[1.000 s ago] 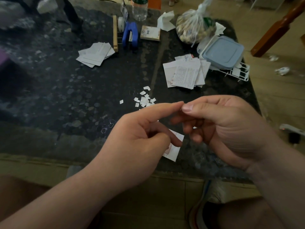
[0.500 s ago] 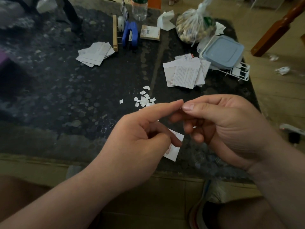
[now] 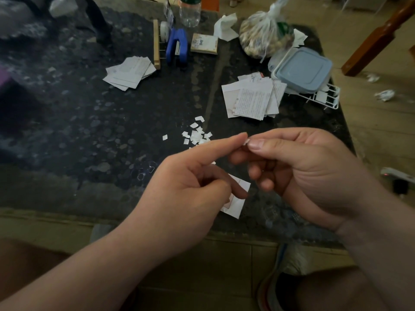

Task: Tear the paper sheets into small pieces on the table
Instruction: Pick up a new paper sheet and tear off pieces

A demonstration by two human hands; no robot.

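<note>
White scrap [image 3: 246, 142]: we pinch it with our right hand [image 3: 314, 176], mid-frame.
Left hand [image 3: 179, 198]: forefinger meets the scrap; other fingers grip paper piece [image 3: 238, 203].

A tiny white paper scrap [image 3: 246, 142] now peeks out where the two hands meet. A moment ago no paper showed there. It sits between the tip of the left hand's [image 3: 179, 198] pointing finger and the thumb of the right hand [image 3: 303, 171]. The left pointing finger's tip has gone up a tiny bit. The right thumb has hardly moved.
</note>
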